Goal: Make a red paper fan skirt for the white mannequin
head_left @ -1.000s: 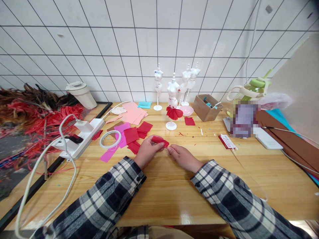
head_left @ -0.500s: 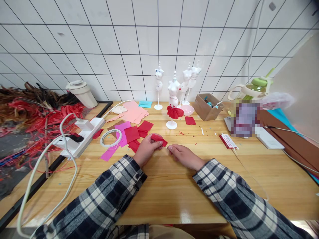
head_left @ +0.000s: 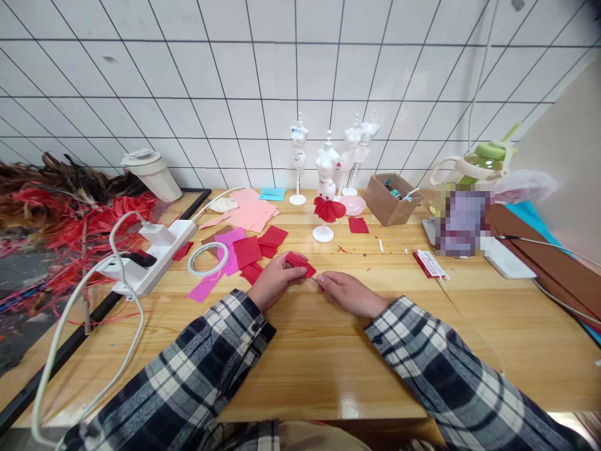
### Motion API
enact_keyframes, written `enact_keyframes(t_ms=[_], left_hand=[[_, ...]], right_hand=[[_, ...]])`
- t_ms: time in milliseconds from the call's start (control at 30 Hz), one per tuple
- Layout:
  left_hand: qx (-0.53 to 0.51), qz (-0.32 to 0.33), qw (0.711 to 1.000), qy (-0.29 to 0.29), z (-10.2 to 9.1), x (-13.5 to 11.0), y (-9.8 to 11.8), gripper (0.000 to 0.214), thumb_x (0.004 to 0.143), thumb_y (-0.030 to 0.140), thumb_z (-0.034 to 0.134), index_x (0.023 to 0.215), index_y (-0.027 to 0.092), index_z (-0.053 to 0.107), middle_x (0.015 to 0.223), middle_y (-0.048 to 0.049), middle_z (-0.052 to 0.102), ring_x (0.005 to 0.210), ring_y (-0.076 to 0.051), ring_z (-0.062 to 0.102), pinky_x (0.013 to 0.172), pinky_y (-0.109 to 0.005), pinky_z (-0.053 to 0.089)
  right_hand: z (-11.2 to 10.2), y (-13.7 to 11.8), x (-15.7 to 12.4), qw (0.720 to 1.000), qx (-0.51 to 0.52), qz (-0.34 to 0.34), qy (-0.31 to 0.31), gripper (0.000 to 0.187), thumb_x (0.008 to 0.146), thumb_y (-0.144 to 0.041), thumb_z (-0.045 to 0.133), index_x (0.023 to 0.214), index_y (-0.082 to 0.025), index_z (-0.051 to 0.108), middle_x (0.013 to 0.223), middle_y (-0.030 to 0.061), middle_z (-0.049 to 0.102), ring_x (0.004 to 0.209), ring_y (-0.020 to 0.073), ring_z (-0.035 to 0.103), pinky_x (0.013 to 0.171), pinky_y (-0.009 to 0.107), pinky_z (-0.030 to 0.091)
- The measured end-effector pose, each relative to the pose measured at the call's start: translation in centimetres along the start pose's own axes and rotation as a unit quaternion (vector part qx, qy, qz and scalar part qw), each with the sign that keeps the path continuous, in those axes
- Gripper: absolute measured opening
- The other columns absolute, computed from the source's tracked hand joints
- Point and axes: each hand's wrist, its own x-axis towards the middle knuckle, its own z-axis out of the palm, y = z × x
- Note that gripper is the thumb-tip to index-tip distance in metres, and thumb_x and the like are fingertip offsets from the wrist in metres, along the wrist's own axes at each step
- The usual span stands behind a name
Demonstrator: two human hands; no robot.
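In my left hand [head_left: 273, 282] a small folded piece of red crepe paper [head_left: 302, 263] is held between thumb and fingers. My right hand [head_left: 348, 293] is closed in a pinch at the paper's lower right corner. A thin, light sliver runs from the corner to those fingertips, too small to name. Just beyond my hands stands a white miniature dress form [head_left: 327, 166] with a pleated red paper skirt [head_left: 329, 209] around its lower part. Loose red paper pieces [head_left: 247, 251] lie left of my left hand, beside a roll of tape [head_left: 191, 266] and magenta strips [head_left: 203, 289].
More dress forms [head_left: 298, 153] stand near the tiled wall. A cardboard box [head_left: 385, 203], pink dish [head_left: 353, 205] and red square [head_left: 359, 225] lie behind my right hand. A power strip [head_left: 176, 241] with cables is at left, a red-and-white packet [head_left: 429, 264] at right.
Both hands keep nearly the same hold on the red paper. The whole view has shifted very slightly; nothing was picked up or let go.
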Motion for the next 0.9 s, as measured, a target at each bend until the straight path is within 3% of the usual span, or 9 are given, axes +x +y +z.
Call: enact_keyframes(t_ms=[900], left_hand=[[0.041,0.013,0.998,-0.040,-0.39,0.40,-0.51,0.036,0.061,0.022,0.080,0.090,0.014,0.062,0.070,0.0006,0.065,0.061,-0.011,0.059,0.061,-0.025,0.046]], right_hand=[[0.12,0.32,0.34,1.000,-0.018,-0.011,-0.014,0.037,0.094,-0.047,0.035,0.074,-0.019,0.048,0.063,-0.0021,0.048,0.059,0.0121,0.044,0.059,0.025,0.035]])
